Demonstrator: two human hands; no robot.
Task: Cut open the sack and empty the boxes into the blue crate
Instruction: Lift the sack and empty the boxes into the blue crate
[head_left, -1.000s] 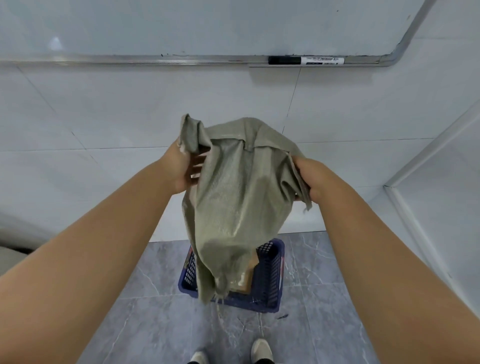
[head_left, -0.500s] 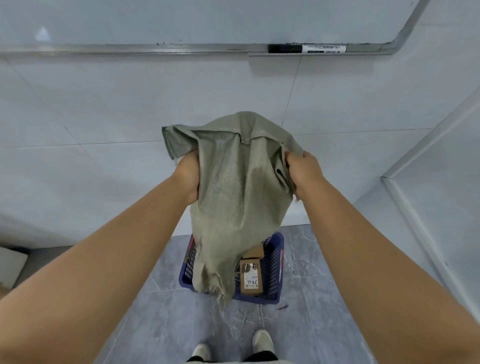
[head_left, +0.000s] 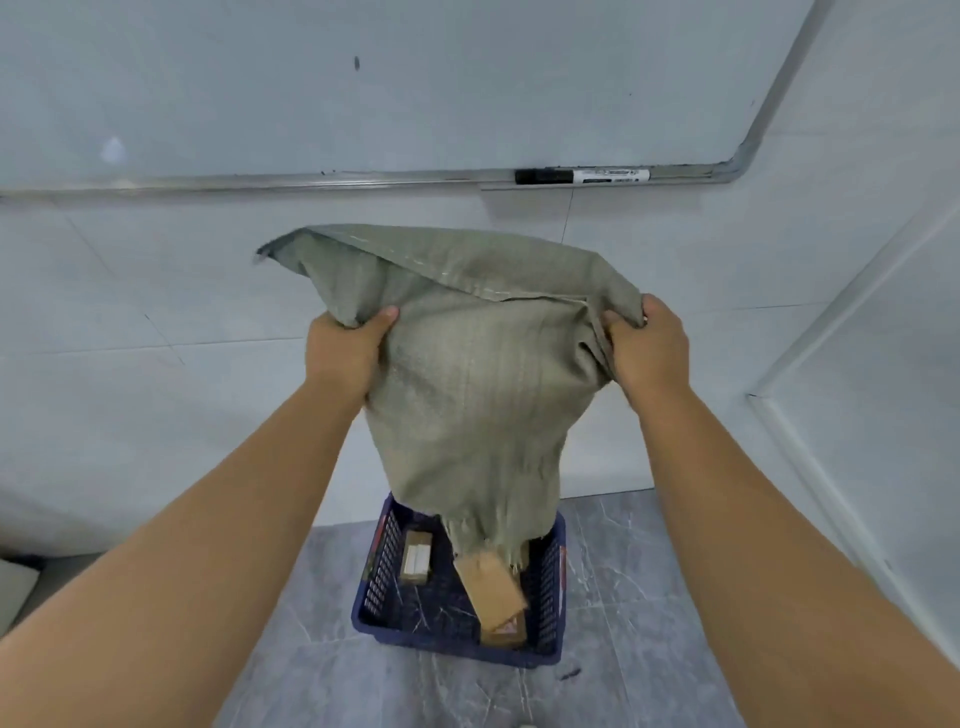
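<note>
I hold a grey-green woven sack (head_left: 467, 395) upside down at chest height, its frayed cut mouth hanging over the blue crate (head_left: 382, 577) on the floor. My left hand (head_left: 345, 351) grips the sack's upper left corner and my right hand (head_left: 647, 348) grips its upper right corner. A brown cardboard box (head_left: 491, 584) is tilted just below the sack's mouth, inside the crate. A smaller box (head_left: 416, 558) with a white label lies in the crate's left part. Another box corner (head_left: 504, 635) shows near the crate's front wall.
A whiteboard (head_left: 415, 88) hangs on the tiled wall ahead, with a black marker (head_left: 582, 175) on its tray. The grey marble-pattern floor (head_left: 623, 571) surrounds the crate. A white panel or door frame (head_left: 810, 415) stands at the right. A small dark scrap (head_left: 569, 674) lies beside the crate.
My hands have spread apart along the sack's top edge and the sack has widened. The view has tilted upward. A brown box has dropped out of the sack's mouth into the crate.
</note>
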